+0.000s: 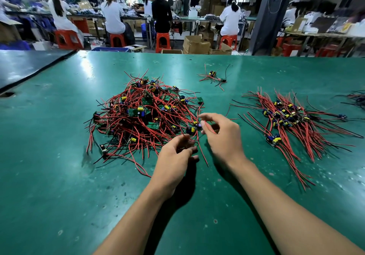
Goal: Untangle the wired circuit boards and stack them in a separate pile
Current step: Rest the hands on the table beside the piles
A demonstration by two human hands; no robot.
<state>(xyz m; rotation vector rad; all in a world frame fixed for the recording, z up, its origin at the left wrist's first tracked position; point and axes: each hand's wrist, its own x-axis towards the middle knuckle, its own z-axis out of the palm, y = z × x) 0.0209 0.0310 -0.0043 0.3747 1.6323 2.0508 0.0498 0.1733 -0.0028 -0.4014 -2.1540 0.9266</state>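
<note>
A tangled heap of small green circuit boards with red and black wires (144, 114) lies on the green table (59, 175) left of centre. A sorted pile of boards with wires laid out alike (290, 120) lies to the right. My right hand (221, 134) is at the heap's near right edge and pinches a red wire beside a board with a yellow part (192, 130). My left hand (173, 160) is just below it, fingers curled loosely at wires on the heap's edge; what it holds is not plain.
A small separate cluster of boards and wires (214, 77) lies farther back on the table. More wires (357, 98) show at the right edge. Beyond the table, people sit on red stools (163, 41) at benches, with cardboard boxes (197, 45) on the floor.
</note>
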